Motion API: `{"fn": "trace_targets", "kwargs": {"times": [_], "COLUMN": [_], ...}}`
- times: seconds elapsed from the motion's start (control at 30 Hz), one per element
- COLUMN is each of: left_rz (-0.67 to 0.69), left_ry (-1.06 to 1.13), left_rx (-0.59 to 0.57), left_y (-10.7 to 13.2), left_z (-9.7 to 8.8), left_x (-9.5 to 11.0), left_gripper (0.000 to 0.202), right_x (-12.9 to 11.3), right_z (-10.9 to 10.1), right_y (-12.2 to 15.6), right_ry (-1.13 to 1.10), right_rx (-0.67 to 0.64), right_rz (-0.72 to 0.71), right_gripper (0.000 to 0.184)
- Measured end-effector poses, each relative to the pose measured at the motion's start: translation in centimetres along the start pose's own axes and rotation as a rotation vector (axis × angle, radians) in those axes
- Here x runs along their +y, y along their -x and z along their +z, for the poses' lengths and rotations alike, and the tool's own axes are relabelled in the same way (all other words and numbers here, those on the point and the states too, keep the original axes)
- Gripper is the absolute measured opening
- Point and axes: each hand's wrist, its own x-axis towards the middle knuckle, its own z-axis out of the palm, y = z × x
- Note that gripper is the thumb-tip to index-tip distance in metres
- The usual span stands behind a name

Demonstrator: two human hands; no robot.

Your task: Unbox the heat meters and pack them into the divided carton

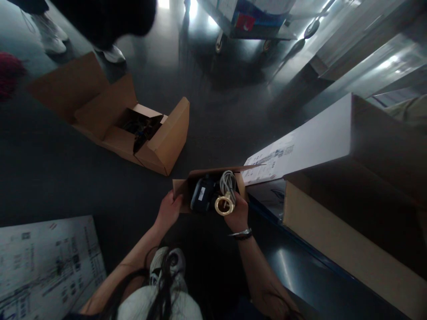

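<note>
I hold a small open cardboard box [182,186] in front of me above the dark floor. My left hand [168,210] grips its left end, fingers closed on the cardboard. My right hand [237,212], with a bracelet at the wrist, is closed on the box's right end. Inside the box lie a black device with a white label [202,195], a coil of grey cable [228,182] and a brass ring fitting [224,205] right beside my right fingers.
A large open cardboard box [160,142] with dark parts inside sits on the floor ahead left. A long big carton [333,235] with a white flap lies on my right. A printed sheet [43,262] is at lower left. Another person's shoes [53,40] and a wheeled cart [253,26] are farther off.
</note>
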Motion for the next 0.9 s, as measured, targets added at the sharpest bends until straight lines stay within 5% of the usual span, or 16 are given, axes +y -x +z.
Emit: {"fn": "trace_targets", "kwargs": {"times": [0.17, 0.37, 0.57, 0.63, 0.77, 0.9], "left_rz": [-0.021, 0.008, -0.025, -0.028, -0.036, -0.03], "left_ry": [0.026, 0.001, -0.046, -0.054, -0.137, -0.181], "left_rx": [-0.028, -0.03, -0.035, -0.039, -0.046, -0.055], "left_y": [0.1, 0.5, 0.7, 0.5, 0.3, -0.6], "left_z": [-0.1, -0.1, -0.5, -0.9, -1.7, -1.9], "left_x": [0.0, 0.0, 0.4, 0.7, 1.3, 0.6], "left_gripper": [0.034, 0.038, 0.038, 0.04, 0.039, 0.033], "right_x": [0.7, 1.0, -0.8, -1.8, -2.3, -0.1], "right_z": [0.1, 1.5, 2.8, 2.3, 2.5, 5.3], "right_y": [-0.8, -1.6, -3.6, -4.4, -4.8, -5.1], "right_ry": [0.277, 0.718, 0.718, 0.667, 0.552, 0.536], "right_rx": [-0.113, -0.625, -0.859, -0.853, -0.556, -0.68], "right_rz": [-0.171, -0.05, -0.033, -0.065, -0.105, -0.081], "right_gripper": [0.006, 0.024, 0.018, 0.019, 0.035, 0.048]}}
